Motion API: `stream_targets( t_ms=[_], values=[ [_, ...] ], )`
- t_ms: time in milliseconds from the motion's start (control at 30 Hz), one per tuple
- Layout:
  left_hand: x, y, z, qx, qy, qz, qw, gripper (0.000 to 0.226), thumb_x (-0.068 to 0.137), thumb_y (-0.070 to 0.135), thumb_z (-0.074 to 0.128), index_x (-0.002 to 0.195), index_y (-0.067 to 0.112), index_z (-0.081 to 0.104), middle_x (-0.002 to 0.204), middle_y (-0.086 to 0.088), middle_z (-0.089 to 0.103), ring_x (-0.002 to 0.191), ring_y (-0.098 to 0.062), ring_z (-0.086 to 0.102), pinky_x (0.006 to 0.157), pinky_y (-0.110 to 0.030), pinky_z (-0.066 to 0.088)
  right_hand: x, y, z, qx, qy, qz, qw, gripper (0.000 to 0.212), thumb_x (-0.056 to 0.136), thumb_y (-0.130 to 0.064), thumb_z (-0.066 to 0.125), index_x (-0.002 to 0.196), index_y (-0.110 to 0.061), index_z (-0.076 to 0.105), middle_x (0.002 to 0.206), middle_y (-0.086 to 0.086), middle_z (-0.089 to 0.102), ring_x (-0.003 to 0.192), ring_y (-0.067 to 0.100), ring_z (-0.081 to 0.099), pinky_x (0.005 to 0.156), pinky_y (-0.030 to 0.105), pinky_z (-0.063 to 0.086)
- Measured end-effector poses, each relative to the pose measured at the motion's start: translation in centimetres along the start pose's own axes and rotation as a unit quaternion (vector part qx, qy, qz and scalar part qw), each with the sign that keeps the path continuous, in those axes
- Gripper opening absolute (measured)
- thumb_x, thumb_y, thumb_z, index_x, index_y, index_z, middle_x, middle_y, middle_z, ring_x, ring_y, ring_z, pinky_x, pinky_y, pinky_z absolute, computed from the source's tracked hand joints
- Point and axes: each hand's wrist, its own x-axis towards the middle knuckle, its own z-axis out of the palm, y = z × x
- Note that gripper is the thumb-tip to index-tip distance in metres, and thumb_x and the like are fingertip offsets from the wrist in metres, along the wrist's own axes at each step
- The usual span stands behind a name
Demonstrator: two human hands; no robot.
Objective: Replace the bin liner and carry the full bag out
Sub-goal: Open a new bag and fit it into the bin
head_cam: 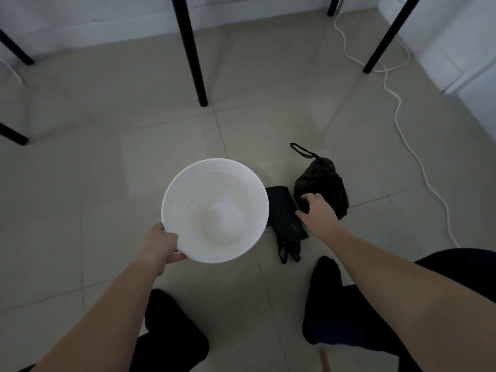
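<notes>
A white round bin [214,181] stands on the tiled floor with no liner inside. My left hand [161,247] grips its near rim, thumb inside. To the right of the bin lies a folded black liner [284,210], flat on the floor. Beyond that sits the full black bag [324,183], tied at the top, its drawstring loop pointing away. My right hand [318,209] hovers with spread fingers over the spot where the folded liner and the full bag meet, fingertips at the bag's near edge. I cannot tell whether it touches either one.
Black table legs [192,55] stand ahead, with others at the left and upper right. A white cable [397,108] snakes along the floor on the right. My feet in black socks [326,291] are planted just below the bags. White walls close the far side.
</notes>
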Motion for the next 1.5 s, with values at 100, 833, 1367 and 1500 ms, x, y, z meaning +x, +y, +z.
stream_targets(
  t_ms=[100, 833, 1367, 1500],
  values=[
    [0.1, 0.0, 0.0, 0.005, 0.004, 0.008, 1.0, 0.035, 0.096, -0.01, 0.052, 0.125, 0.009, 0.056, 0.127, -0.012, 0.065, 0.106, -0.038, 0.069, 0.048, -0.034, 0.062, 0.3, -0.3, 2.0, 0.03, -0.017, 0.022, 0.999, 0.059, 0.095, -0.034, 0.071, 0.145, -0.012, 0.048, 0.136, 0.012, 0.053, 0.117, 0.031, 0.061, 0.094, 0.039, 0.05],
    [2.1, -0.2, 0.1, 0.076, 0.021, 0.013, 0.997, 0.042, 0.098, -0.004, 0.05, 0.136, 0.014, 0.056, 0.128, -0.011, 0.063, 0.115, -0.036, 0.066, 0.059, -0.038, 0.065, 5.4, 3.0, 11.9, 0.099, -0.076, 0.191, 0.974, 0.036, 0.09, -0.017, 0.076, 0.117, 0.003, 0.064, 0.115, 0.021, 0.069, 0.102, 0.035, 0.066, 0.074, 0.031, 0.048],
    [1.0, 0.6, 0.3, 0.048, 0.0, 0.007, 0.999, 0.046, 0.095, -0.009, 0.049, 0.134, 0.016, 0.054, 0.13, -0.008, 0.062, 0.113, -0.035, 0.067, 0.057, -0.037, 0.064, 6.6, -1.0, 0.8, 0.229, -0.011, 0.032, 0.973, 0.026, 0.091, -0.021, 0.078, 0.114, -0.01, 0.07, 0.078, -0.002, 0.059, 0.069, 0.014, 0.058, 0.065, 0.026, 0.047],
    [0.0, 0.8, 0.4, 0.042, -0.011, 0.007, 0.999, 0.041, 0.096, -0.011, 0.048, 0.125, 0.017, 0.054, 0.118, -0.006, 0.064, 0.102, -0.033, 0.067, 0.056, -0.037, 0.063, 5.3, -4.6, -5.4, 0.225, 0.045, -0.033, 0.973, 0.021, 0.092, -0.022, 0.077, 0.108, -0.011, 0.069, 0.084, 0.002, 0.062, 0.077, 0.017, 0.061, 0.074, 0.03, 0.052]
  ],
)
